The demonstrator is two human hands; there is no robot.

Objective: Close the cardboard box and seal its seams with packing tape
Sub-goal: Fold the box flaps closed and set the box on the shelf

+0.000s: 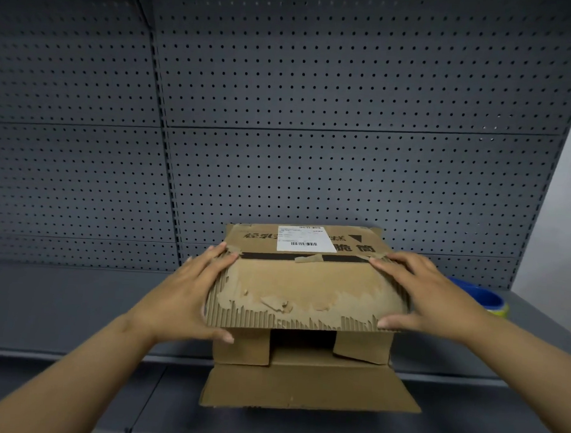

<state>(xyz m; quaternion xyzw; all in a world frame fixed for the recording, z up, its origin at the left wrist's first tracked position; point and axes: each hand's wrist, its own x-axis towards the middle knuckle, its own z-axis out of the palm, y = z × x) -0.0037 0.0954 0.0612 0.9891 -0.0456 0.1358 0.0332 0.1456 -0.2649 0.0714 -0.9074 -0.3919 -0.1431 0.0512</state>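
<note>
A worn brown cardboard box [306, 290] stands on a grey shelf, lying with its open end toward me. Its upper flap has torn paper that bares the corrugation. A white shipping label [304, 239] and a dark gap at the fold show on top. My left hand [187, 294] grips the left edge of the upper flap, thumb underneath. My right hand [428, 296] holds the flap's right edge the same way. Two small side flaps [242, 346] fold inward below, and the bottom flap [308, 389] sticks out over the shelf's front edge.
A grey pegboard wall [282, 117] rises right behind the box. The grey shelf [58, 303] stretches left and right. A blue and yellow round object [485, 298], partly hidden by my right hand, lies at the right. A white wall is at the far right.
</note>
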